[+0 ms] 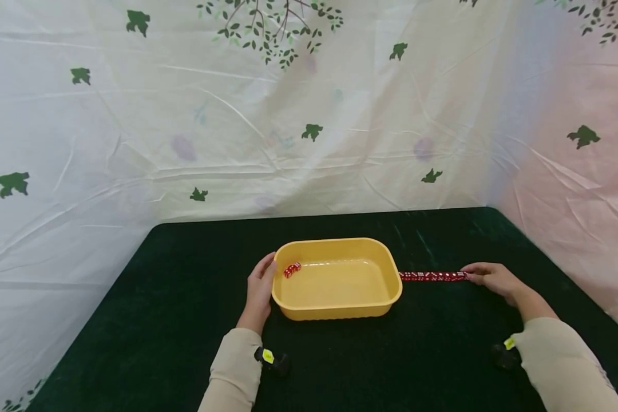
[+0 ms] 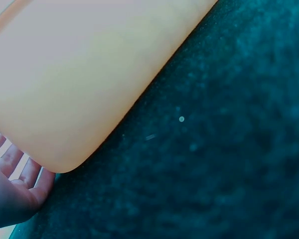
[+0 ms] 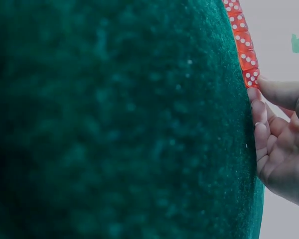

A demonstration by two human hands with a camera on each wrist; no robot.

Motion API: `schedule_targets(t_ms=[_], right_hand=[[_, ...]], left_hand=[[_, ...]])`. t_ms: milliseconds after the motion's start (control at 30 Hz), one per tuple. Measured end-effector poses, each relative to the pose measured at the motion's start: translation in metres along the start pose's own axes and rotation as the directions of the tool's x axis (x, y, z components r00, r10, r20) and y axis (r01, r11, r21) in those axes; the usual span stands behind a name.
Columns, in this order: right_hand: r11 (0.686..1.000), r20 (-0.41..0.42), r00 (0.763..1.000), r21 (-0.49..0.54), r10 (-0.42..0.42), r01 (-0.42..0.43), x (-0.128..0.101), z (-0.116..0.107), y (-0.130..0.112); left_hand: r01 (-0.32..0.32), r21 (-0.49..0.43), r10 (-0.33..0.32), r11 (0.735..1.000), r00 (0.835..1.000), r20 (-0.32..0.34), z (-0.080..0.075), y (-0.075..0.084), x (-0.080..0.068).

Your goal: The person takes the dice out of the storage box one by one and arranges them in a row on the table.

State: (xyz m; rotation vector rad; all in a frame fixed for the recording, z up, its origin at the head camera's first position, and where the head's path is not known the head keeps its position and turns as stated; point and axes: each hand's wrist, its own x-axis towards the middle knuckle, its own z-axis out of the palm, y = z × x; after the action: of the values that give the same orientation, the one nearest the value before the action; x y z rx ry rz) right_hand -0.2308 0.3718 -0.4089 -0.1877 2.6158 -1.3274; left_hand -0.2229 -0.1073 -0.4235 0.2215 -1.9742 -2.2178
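Observation:
A yellow rectangular basin (image 1: 337,313) sits on the dark green cloth, with a few red dice (image 1: 292,269) inside near its left end. My left hand (image 1: 259,289) rests against the basin's left end, and the left wrist view shows its fingers (image 2: 27,172) extended along the wall. From the basin's right side a straight row of red dice (image 1: 427,276) with white pips runs out to the right. At the outer end of this row, my right hand (image 1: 494,280) pinches the last die (image 3: 251,77) between thumb and fingertips.
A dark green cloth (image 1: 134,343) covers the table. Pale hanging fabric (image 1: 268,171) with printed leaves and green shapes encloses its back and sides. A black wrist camera (image 1: 275,361) is strapped to each wrist over light sleeves.

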Motion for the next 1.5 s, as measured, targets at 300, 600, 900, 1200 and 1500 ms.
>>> schedule_targets(t_ms=[300, 600, 900, 1200, 1500], right_hand=[[1.000, 0.008, 1.000, -0.001, 0.006, -0.006, -0.001, -0.001, -0.005], [0.996, 0.056, 0.995, 0.022, 0.083, -0.084, 0.001, -0.010, -0.010], [0.995, 0.004, 0.996, -0.049, 0.089, -0.089, 0.008, -0.019, -0.031], [0.994, -0.094, 0.996, -0.110, -0.007, -0.003, 0.017, -0.024, -0.066], [0.986, -0.062, 0.996, -0.157, -0.062, 0.052, 0.029, -0.022, -0.107]], left_hand=[[-0.011, 0.006, 0.011, 1.000, 1.000, 0.005, 0.000, 0.001, 0.001], [-0.008, 0.006, 0.008, 1.000, 1.000, 0.006, -0.001, -0.001, 0.001], [-0.013, -0.002, 0.013, 1.000, 1.000, 0.018, -0.003, 0.000, 0.001], [-0.014, -0.010, 0.014, 1.000, 0.999, 0.030, -0.002, 0.001, 0.001], [-0.003, 0.000, 0.003, 1.000, 1.000, 0.011, -0.003, 0.000, 0.002]])
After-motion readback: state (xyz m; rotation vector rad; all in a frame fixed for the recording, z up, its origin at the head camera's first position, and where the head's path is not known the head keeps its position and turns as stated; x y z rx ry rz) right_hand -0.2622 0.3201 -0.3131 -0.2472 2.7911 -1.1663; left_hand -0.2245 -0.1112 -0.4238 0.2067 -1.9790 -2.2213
